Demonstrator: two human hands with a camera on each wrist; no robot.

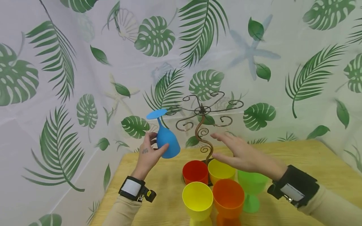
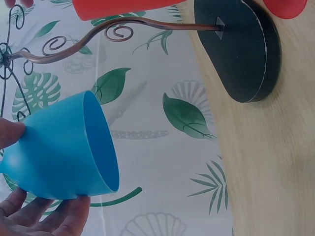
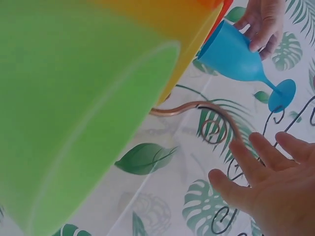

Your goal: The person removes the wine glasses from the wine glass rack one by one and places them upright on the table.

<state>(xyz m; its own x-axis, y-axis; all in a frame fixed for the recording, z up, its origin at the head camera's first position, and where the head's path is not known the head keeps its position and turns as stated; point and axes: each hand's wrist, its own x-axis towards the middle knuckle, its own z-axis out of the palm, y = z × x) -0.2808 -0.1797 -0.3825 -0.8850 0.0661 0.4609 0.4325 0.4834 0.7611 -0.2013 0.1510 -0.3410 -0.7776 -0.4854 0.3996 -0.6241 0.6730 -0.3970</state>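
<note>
My left hand (image 1: 151, 150) grips the bowl of a blue plastic goblet (image 1: 167, 141) held upside down, its foot (image 1: 156, 114) up beside the left arms of a bronze wire rack (image 1: 202, 114). In the left wrist view the blue goblet (image 2: 64, 147) sits between thumb and fingers, its mouth facing right. My right hand (image 1: 234, 150) hovers flat and spread, holding nothing, just right of the rack's stem and above the cups. The right wrist view shows the right hand (image 3: 268, 182) spread near the rack's curled stem (image 3: 206, 118), with the blue goblet (image 3: 236, 51) beyond.
Several goblets stand upright on the wooden table (image 1: 311, 169) at the rack's base: red (image 1: 195, 172), yellow (image 1: 221, 171), green (image 1: 251, 185), a nearer yellow (image 1: 197, 197) and orange (image 1: 228, 196). A leaf-print curtain (image 1: 85, 78) hangs behind. The rack's black base (image 2: 241, 49) rests near the table's far edge.
</note>
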